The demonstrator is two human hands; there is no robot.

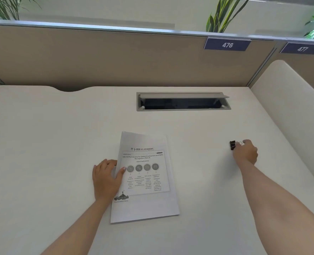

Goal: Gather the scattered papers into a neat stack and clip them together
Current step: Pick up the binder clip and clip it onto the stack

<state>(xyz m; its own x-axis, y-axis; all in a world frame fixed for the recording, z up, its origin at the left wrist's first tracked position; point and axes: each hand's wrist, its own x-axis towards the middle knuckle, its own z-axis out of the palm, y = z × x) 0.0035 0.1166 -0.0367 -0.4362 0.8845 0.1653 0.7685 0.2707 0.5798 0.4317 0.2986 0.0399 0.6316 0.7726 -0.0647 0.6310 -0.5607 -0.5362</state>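
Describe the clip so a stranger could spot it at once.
Start at the white desk and go right of the paper stack. The binder clip lies at the fingertips of the right hand. It is small and black with silver wire handles.

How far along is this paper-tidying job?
Gathering looks done: the papers lie in one stack under the left hand. In hand: the right hand is at the binder clip. Left: clipping the stack.
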